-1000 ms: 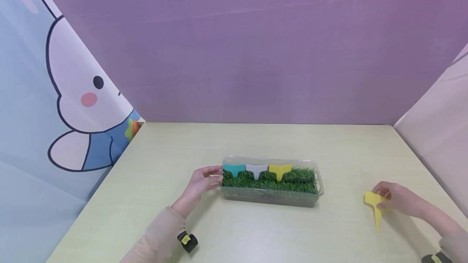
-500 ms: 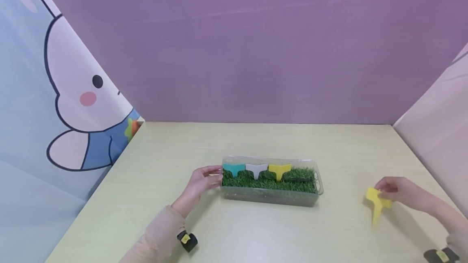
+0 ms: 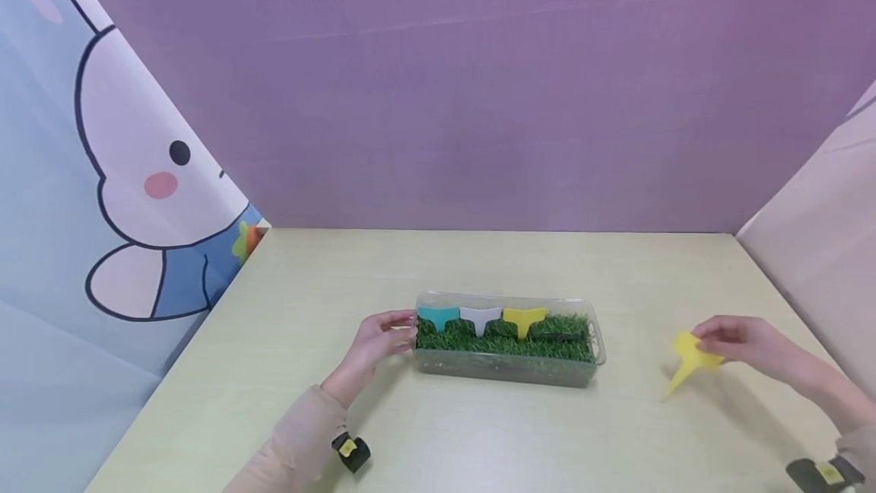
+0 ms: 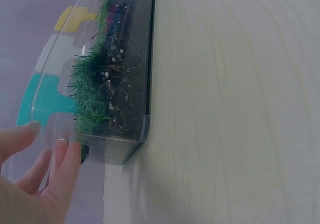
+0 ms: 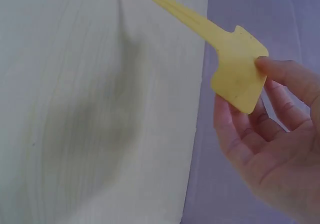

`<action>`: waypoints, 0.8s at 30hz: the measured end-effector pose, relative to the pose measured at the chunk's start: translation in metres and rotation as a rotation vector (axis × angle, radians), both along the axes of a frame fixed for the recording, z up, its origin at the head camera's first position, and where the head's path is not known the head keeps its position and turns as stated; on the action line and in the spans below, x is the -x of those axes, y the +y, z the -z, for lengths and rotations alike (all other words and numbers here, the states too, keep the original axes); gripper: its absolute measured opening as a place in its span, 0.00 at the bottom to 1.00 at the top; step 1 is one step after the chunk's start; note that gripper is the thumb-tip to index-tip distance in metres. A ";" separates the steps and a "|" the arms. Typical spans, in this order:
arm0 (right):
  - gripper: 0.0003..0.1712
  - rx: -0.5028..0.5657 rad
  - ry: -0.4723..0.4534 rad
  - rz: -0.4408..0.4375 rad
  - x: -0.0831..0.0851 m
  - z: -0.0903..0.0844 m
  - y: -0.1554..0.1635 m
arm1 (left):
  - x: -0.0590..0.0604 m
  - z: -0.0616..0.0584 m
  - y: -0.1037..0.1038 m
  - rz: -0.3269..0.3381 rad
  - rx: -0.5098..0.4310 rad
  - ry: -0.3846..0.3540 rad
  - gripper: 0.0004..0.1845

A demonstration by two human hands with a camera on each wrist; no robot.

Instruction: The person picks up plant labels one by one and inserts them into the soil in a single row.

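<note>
In the head view my right hand (image 3: 742, 341) pinches a yellow T-shaped plant label (image 5: 240, 71) by its wide head, thumb on one face and fingers behind. The label is held over the right part of the table, its pointed stem slanting down and left. My left hand (image 3: 379, 337) rests its fairly straight fingers (image 4: 67, 171) against the left end of a clear plastic planter box (image 3: 506, 371). Green grass (image 3: 568, 351) and dark soil (image 4: 122, 78) fill the box. Teal (image 3: 438, 316), white (image 3: 481, 319) and yellow (image 3: 525, 319) plant labels stand in a row in the grass.
The pale wood-look table (image 3: 479, 440) carries the box near its middle. A purple backdrop (image 3: 479, 97) rises behind the table's far edge. A blue cartoon-printed cloth (image 3: 55, 249) hangs on the left, and a pale cloth (image 3: 821, 227) on the right.
My right hand has risen a little from near the table with the yellow plant label, whose stem has swung from pointing straight down to slanting left. My left hand and the box have stayed put.
</note>
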State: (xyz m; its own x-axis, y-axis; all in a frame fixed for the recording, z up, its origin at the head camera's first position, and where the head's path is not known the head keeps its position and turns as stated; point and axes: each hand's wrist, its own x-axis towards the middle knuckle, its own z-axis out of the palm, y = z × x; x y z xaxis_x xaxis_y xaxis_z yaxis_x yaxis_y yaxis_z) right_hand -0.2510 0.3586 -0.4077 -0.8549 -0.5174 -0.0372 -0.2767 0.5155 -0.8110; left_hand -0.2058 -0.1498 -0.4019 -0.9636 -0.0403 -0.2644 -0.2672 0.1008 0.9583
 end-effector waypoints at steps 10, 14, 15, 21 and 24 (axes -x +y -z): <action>0.09 0.038 0.016 0.166 -0.002 -0.022 -0.020 | 0.004 0.010 -0.002 -0.028 -0.005 0.002 0.20; 0.09 0.050 0.050 0.198 -0.002 -0.029 -0.029 | 0.005 0.015 -0.003 -0.033 0.002 0.003 0.19; 0.09 0.051 0.061 0.204 -0.002 -0.031 -0.031 | 0.005 0.015 -0.004 -0.033 0.003 0.001 0.19; 0.09 0.058 0.102 0.222 -0.002 -0.041 -0.043 | 0.005 0.015 -0.004 -0.030 0.005 -0.005 0.19; 0.09 0.044 0.125 0.224 -0.002 -0.046 -0.049 | 0.005 0.015 -0.004 -0.031 0.004 -0.006 0.19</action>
